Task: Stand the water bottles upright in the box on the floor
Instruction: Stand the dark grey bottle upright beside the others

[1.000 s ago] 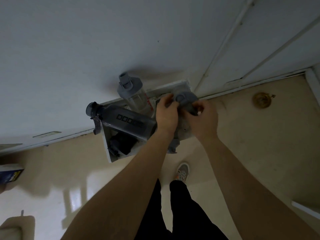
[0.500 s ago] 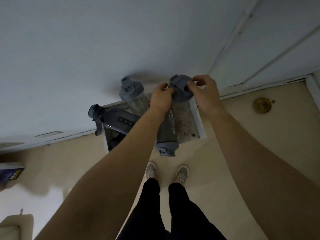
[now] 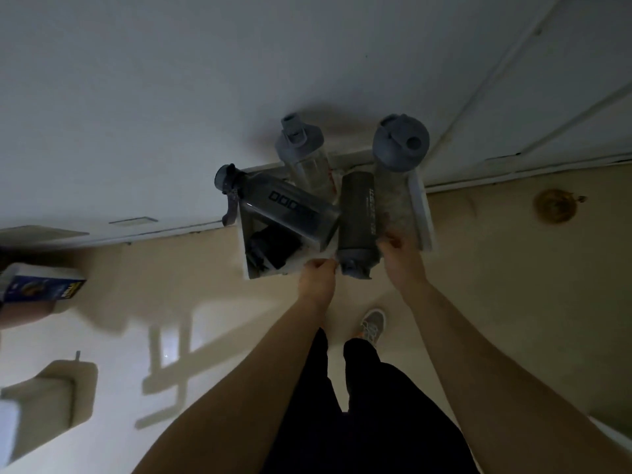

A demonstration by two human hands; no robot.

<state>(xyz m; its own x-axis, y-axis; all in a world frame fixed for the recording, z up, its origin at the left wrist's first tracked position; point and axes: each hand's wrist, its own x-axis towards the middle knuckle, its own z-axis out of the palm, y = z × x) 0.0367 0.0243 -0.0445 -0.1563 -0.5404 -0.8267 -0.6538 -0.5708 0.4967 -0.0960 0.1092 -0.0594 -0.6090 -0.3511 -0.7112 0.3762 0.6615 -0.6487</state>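
A white box sits on the floor against the wall. At its back stand a clear bottle with a grey lid and a shaker bottle with a wide grey lid, both upright. A dark square bottle lies tilted across the left side. A dark grey round bottle lies with its cap end over the front edge. My left hand and my right hand flank that cap end, fingers closed against it.
A black object lies in the box's front left corner. A blue carton is on the floor at left, a round brass fitting at right, a beige object at lower left. My shoe is just behind the box.
Both hands have left the shaker bottle, which now stands upright at the back right, and have dropped to the cap end of the lying dark grey bottle.
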